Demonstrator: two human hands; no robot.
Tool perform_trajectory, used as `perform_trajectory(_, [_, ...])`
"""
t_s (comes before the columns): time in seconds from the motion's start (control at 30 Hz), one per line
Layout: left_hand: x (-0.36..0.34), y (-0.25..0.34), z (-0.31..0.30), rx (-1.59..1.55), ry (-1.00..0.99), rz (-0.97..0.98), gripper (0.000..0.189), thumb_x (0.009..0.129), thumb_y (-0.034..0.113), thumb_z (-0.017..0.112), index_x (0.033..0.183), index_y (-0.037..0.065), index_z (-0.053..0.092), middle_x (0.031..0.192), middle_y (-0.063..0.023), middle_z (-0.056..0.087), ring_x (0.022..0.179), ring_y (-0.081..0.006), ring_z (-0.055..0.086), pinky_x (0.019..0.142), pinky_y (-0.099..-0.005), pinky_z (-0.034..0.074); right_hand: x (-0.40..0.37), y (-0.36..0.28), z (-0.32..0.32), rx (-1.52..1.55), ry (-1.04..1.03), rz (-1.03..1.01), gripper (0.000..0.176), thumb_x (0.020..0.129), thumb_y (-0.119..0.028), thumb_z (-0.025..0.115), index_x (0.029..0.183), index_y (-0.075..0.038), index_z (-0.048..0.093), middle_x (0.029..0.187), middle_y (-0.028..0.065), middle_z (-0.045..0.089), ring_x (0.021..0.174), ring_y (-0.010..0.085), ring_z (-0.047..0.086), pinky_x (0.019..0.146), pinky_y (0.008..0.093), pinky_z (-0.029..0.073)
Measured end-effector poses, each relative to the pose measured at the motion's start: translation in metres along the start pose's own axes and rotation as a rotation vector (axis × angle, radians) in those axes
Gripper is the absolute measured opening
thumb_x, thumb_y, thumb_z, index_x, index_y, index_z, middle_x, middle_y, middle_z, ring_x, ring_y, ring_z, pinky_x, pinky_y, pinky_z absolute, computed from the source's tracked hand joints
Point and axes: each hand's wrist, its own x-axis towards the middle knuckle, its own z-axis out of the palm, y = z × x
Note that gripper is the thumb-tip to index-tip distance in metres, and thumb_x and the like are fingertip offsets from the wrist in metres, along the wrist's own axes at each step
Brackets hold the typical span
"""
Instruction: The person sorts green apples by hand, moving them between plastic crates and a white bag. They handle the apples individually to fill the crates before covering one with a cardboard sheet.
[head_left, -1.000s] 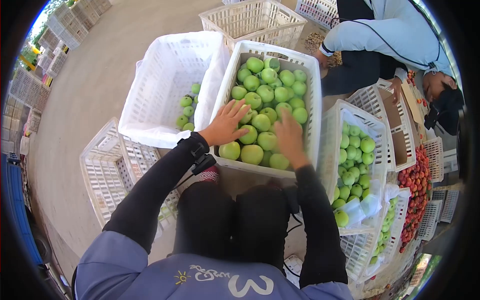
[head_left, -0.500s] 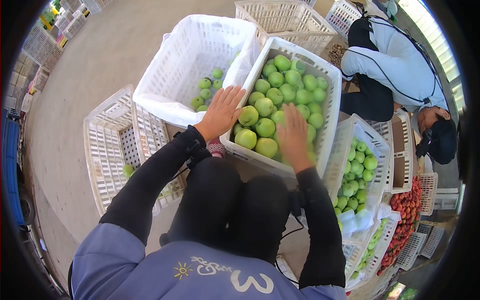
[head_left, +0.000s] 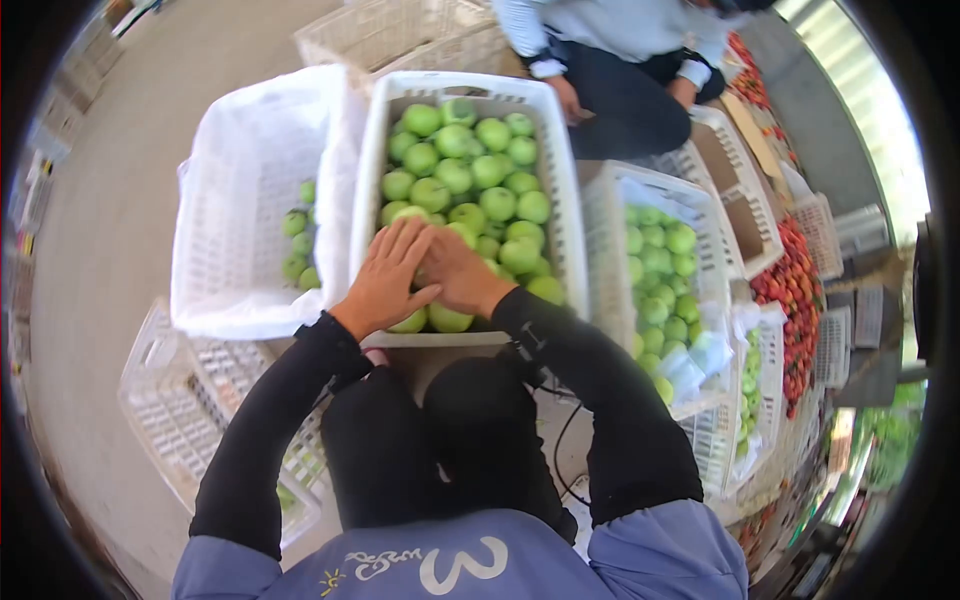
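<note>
Green apples (head_left: 453, 175) fill a white plastic crate (head_left: 572, 190) in front of my knees. My left hand (head_left: 388, 280) lies over the apples at the crate's near left part, its fingers together and curved over something I cannot make out. Against it, my right hand (head_left: 462, 272) reaches in from the right, its fingers largely hidden behind the left hand. To the left stands a crate lined with white plastic (head_left: 240, 200), with several small green apples (head_left: 295, 222) at its right side.
A slatted crate (head_left: 165, 400) sits at lower left, another (head_left: 400, 30) behind. On the right are a crate of green apples (head_left: 660, 270), a partitioned crate (head_left: 745, 205) and red fruit (head_left: 795, 310). A seated person (head_left: 620, 100) is at the upper right.
The view has turned, so the crates appear further left. My hands, apart before, have come together over the apples. The other person's hands now show.
</note>
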Motion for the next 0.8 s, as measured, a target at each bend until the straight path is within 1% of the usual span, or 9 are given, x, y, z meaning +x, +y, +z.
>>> perform_trajectory(0.07, [0.005, 0.004, 0.012, -0.012, -0.022, -0.066, 0.083, 0.083, 0.043, 0.068, 0.146, 0.003, 0.033, 0.15, -0.0189, 0.033, 0.141, -0.0393, 0.026, 0.114, -0.0498, 0.024, -0.012, 0.003, -0.014, -0.014, -0.093, -0.077, 0.044, 0.083, -0.023, 0.058, 0.121, -0.001, 0.054, 0.126, 0.0182, 0.054, 0.126, 0.0331, 0.044, 0.108, 0.0461, 0.032])
perform_trajectory(0.17, [0.002, 0.008, 0.015, 0.07, -0.144, -0.019, 0.076, 0.083, 0.043, 0.068, 0.141, 0.002, 0.041, 0.143, -0.0191, 0.043, 0.143, -0.0396, 0.022, 0.113, -0.0521, 0.025, -0.045, 0.004, -0.056, 0.005, 0.034, -0.08, 0.042, 0.08, -0.017, 0.061, 0.12, -0.004, 0.056, 0.122, 0.0141, 0.057, 0.122, 0.0305, 0.049, 0.106, 0.0446, 0.036])
perform_trajectory(0.27, [0.002, 0.01, 0.013, 0.1, -0.196, -0.007, 0.07, 0.082, 0.038, 0.068, 0.138, 0.001, 0.046, 0.141, -0.0185, 0.044, 0.141, -0.0393, 0.025, 0.112, -0.0517, 0.026, -0.101, 0.019, -0.116, -0.206, 0.346, 0.193, 0.038, 0.079, -0.008, 0.062, 0.117, -0.009, 0.061, 0.121, 0.0118, 0.059, 0.117, 0.0312, 0.053, 0.1, 0.0451, 0.042])
perform_trajectory(0.33, [0.007, 0.016, 0.006, 0.117, -0.186, -0.013, 0.067, 0.081, 0.034, 0.069, 0.136, 0.002, 0.048, 0.141, -0.0181, 0.044, 0.14, -0.0391, 0.027, 0.112, -0.0512, 0.027, -0.158, 0.047, -0.136, -0.205, 0.631, 0.621, 0.033, 0.083, -0.01, 0.061, 0.116, -0.007, 0.063, 0.112, 0.0132, 0.064, 0.112, 0.0331, 0.056, 0.096, 0.0428, 0.044])
perform_trajectory(0.4, [0.011, 0.022, 0.001, 0.069, -0.16, -0.048, 0.062, 0.078, 0.022, 0.071, 0.134, 0.003, 0.051, 0.143, -0.0188, 0.043, 0.137, -0.0404, 0.031, 0.11, -0.049, 0.031, -0.229, 0.102, -0.125, -0.133, 0.848, 0.976, 0.037, 0.086, -0.013, 0.062, 0.123, -0.006, 0.059, 0.123, 0.0139, 0.06, 0.113, 0.0358, 0.056, 0.097, 0.0438, 0.043])
perform_trajectory(0.47, [0.021, 0.018, 0.005, 0.006, -0.111, -0.105, 0.056, 0.078, 0.017, 0.07, 0.131, 0.006, 0.054, 0.143, -0.0186, 0.042, 0.134, -0.0398, 0.035, 0.109, -0.0485, 0.032, -0.256, 0.12, -0.141, 0.093, 0.829, 1.263, 0.049, 0.087, -0.017, 0.064, 0.133, -0.006, 0.051, 0.134, 0.0177, 0.052, 0.118, 0.0386, 0.051, 0.101, 0.044, 0.04])
perform_trajectory(0.57, [0.047, 0.014, 0.01, 0.156, 0.033, -0.137, 0.05, 0.083, 0.022, 0.066, 0.128, 0.005, 0.057, 0.144, -0.0191, 0.039, 0.131, -0.0409, 0.036, 0.107, -0.0486, 0.034, -0.29, 0.183, -0.132, -0.257, 0.856, 1.213, 0.062, 0.085, -0.021, 0.067, 0.14, -0.005, 0.042, 0.14, 0.0218, 0.044, 0.126, 0.0399, 0.044, 0.106, 0.045, 0.035])
perform_trajectory(0.7, [0.05, -0.005, 0.03, 0.178, -0.123, -0.142, 0.044, 0.088, 0.024, 0.062, 0.128, 0.006, 0.057, 0.144, -0.0193, 0.039, 0.132, -0.0415, 0.035, 0.109, -0.0494, 0.032, -0.306, 0.251, -0.15, -0.609, 0.532, 1.242, 0.074, 0.08, -0.025, 0.073, 0.142, -0.003, 0.038, 0.139, 0.0248, 0.044, 0.133, 0.0397, 0.037, 0.11, 0.0465, 0.032])
perform_trajectory(0.8, [0.047, -0.004, 0.019, 0.08, -0.159, -0.146, 0.045, 0.091, 0.021, 0.057, 0.134, 0.007, 0.052, 0.143, -0.0217, 0.038, 0.132, -0.044, 0.034, 0.111, -0.0495, 0.03, -0.305, 0.276, -0.166, -0.631, 0.351, 1.194, 0.074, 0.074, -0.023, 0.078, 0.138, -0.01, 0.044, 0.134, 0.0253, 0.047, 0.124, 0.0417, 0.045, 0.104, 0.0472, 0.039])
